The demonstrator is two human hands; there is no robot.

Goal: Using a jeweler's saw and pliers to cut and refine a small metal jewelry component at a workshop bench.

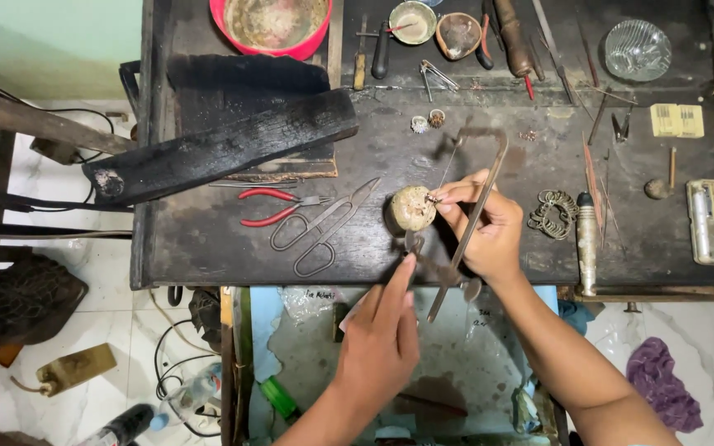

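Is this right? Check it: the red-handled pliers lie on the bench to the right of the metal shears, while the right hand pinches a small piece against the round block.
One detail is off. In the head view, the red-handled pliers lie to the left of the metal shears, not the right. The rest holds: the right hand pinches a small piece against the round block on the bench.

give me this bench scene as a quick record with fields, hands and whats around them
left hand: index finger stretched up to the bench edge below the round block
right hand: pinching a small piece against the round block, by a saw frame
left of block: metal shears, red-handled pliers
right of block: heap of wire rings
back of bench: red bowl
surface: dark workbench
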